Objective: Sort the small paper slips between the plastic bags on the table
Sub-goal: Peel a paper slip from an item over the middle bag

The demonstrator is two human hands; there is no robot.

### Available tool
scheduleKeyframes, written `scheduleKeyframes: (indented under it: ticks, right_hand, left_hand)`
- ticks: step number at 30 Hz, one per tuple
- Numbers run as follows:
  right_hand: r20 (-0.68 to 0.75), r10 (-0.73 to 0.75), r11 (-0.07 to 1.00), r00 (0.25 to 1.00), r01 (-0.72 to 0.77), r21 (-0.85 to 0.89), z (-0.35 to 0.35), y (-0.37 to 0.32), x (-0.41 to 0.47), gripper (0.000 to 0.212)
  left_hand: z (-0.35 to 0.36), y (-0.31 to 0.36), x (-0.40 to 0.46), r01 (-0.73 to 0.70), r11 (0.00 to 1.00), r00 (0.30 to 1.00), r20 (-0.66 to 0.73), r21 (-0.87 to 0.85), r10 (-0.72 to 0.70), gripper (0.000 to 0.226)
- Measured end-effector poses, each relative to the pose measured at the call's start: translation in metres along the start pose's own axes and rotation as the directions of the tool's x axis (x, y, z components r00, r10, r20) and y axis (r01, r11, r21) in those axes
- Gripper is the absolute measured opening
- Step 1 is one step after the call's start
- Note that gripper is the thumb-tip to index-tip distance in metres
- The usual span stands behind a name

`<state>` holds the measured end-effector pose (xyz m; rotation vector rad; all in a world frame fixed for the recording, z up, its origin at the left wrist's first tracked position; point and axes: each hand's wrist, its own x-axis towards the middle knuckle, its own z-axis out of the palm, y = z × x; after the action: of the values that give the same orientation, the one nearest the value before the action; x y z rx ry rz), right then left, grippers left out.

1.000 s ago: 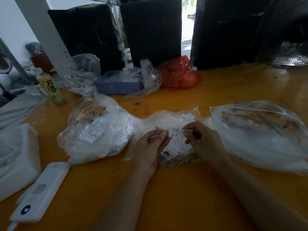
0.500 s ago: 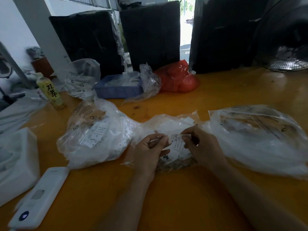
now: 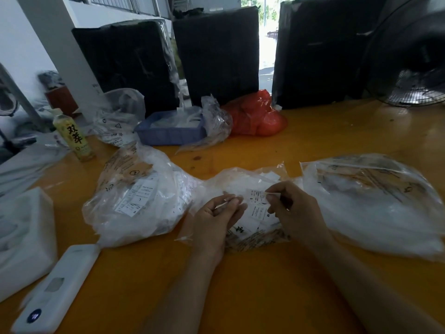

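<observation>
While working over the middle plastic bag [image 3: 243, 186] on the orange table [image 3: 240, 285], left hand [image 3: 215, 219] with fingers curled, pinching a thin slip [image 3: 222, 205] between thumb and fingertips; right hand [image 3: 295, 210] curled too, thumb and forefinger clamped on the top corner of a printed paper slip [image 3: 258, 201]. Both hands close together, not touching, with that slip between them and more loose slips [image 3: 250, 225] lying on the bag just beneath. Just left of the left hand, a full bag of slips [image 3: 137, 201], printed labels marked L and S showing through the plastic. Just right of the right hand, a wider clear bag [image 3: 370, 201], lying flat, contents blurred. Beyond the hands, well apart: a blue tray [image 3: 168, 135] with crumpled clear plastic beside it, a red bag [image 3: 257, 116], and black wrapped parcels [image 3: 216, 51] standing behind. Far off past the left hand, a yellow-labelled bottle [image 3: 73, 136] standing upright. Nearer than the left hand and to its left, a white device [image 3: 55, 290] lying on the table beside a white foam block [image 3: 21, 239].
</observation>
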<state>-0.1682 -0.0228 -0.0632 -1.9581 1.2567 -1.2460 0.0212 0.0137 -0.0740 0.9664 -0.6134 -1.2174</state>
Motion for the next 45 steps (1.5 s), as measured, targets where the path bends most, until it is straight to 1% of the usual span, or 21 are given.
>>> scheduleKeyframes:
  ticks: [3,8,11,13,15,16,17,18,20,22,25,27,30,31,34,36,38,40,43,45]
  right_hand:
    - [0.043,-0.003,1.0,0.999,0.004,-0.014,0.001,0.0,0.0,0.014]
    - [0.081,0.01,1.0,0.997,-0.009,-0.009,0.002,0.0,-0.001,0.013]
    - [0.052,0.02,1.0,0.998,-0.021,0.007,0.002,-0.002,-0.001,0.018]
    - [0.004,0.024,0.999,1.0,-0.024,0.026,0.002,-0.004,-0.001,0.022]
    - [-0.065,-0.027,0.999,0.998,0.026,-0.024,0.0,-0.004,-0.001,0.022]
    - [-0.07,-0.054,0.997,0.996,0.049,-0.062,-0.001,-0.004,0.0,0.023]
    - [-0.039,-0.063,0.994,0.997,0.06,-0.092,-0.001,-0.004,0.0,0.023]
    - [0.02,-0.059,0.992,0.998,0.061,-0.109,0.0,-0.005,0.0,0.021]
    - [0.153,-0.051,0.99,0.987,0.07,-0.126,0.003,-0.008,-0.001,0.021]
    - [0.194,-0.084,0.981,0.977,0.115,-0.154,0.007,-0.009,-0.002,0.025]
    - [0.161,-0.106,0.973,0.981,0.135,-0.185,0.006,-0.008,0.0,0.016]
    - [0.131,-0.108,0.968,0.986,0.134,-0.212,0.006,-0.006,0.0,0.011]
    - [0.084,-0.091,0.97,0.992,0.107,-0.219,0.007,-0.004,0.0,0.01]
    - [0.069,-0.081,0.974,0.994,0.094,-0.206,0.007,-0.004,0.0,0.011]
    - [0.035,-0.039,0.982,0.999,0.044,-0.181,0.006,-0.004,0.0,0.016]
    - [0.031,-0.022,0.983,0.999,0.027,-0.181,0.006,-0.004,0.001,0.019]
    - [0.048,-0.028,0.984,0.998,0.036,-0.177,0.006,-0.005,0.001,0.019]
    - [0.089,-0.068,0.98,0.994,0.083,-0.178,0.006,-0.005,0.0,0.013]
    - [0.153,-0.122,0.97,0.981,0.15,-0.19,0.005,-0.004,-0.001,0.011]
    - [0.182,-0.128,0.971,0.975,0.161,-0.177,0.004,-0.003,-0.001,0.013]
  left_hand:
    - [0.0,0.0,0.0,-0.004,1.0,1.0,-0.01,0.011,0.005,0.024]
    - [0.0,-0.001,0.0,-0.021,0.998,1.0,-0.013,0.053,0.022,0.021]
    - [-0.001,0.0,-0.001,-0.03,0.997,0.999,-0.011,0.077,0.031,0.024]
    - [-0.001,0.001,-0.001,-0.031,0.996,0.999,-0.008,0.079,0.032,0.025]
    - [0.0,0.002,-0.003,-0.025,0.998,1.0,0.009,0.063,0.024,0.03]
    - [0.001,0.002,-0.004,-0.02,0.998,0.999,0.03,0.054,0.019,0.036]
    - [0.002,0.001,-0.005,-0.016,0.998,0.998,0.059,0.053,0.013,0.042]
    - [0.003,0.0,-0.007,-0.011,0.998,0.995,0.095,0.057,0.006,0.043]
    - [0.005,-0.003,-0.008,-0.007,0.997,0.987,0.159,0.083,-0.006,0.031]
    - [0.006,-0.005,-0.009,-0.02,0.992,0.988,0.156,0.127,0.0,0.016]
    - [0.007,-0.007,-0.008,-0.035,0.986,0.991,0.129,0.162,0.014,0.008]
    - [0.007,-0.007,-0.01,-0.048,0.981,0.99,0.143,0.19,0.021,0.012]
    - [0.006,-0.007,-0.012,-0.075,0.965,0.989,0.145,0.253,0.039,0.022]
    - [0.006,-0.007,-0.012,-0.08,0.963,0.99,0.132,0.259,0.047,0.021]
    - [0.005,-0.005,-0.01,-0.056,0.969,0.997,0.069,0.242,0.04,0.004]
    - [0.004,-0.004,-0.009,-0.037,0.969,0.999,0.046,0.243,0.026,0.012]
    - [0.004,-0.003,-0.009,-0.026,0.971,0.998,0.055,0.239,0.013,0.013]
    - [0.004,0.0,-0.01,-0.01,0.97,0.997,0.079,0.245,-0.009,0.009]
    - [0.003,0.004,-0.011,0.007,0.955,0.991,0.124,0.297,-0.046,0.027]
    - [0.002,0.007,-0.013,0.006,0.944,0.989,0.14,0.331,-0.055,0.026]
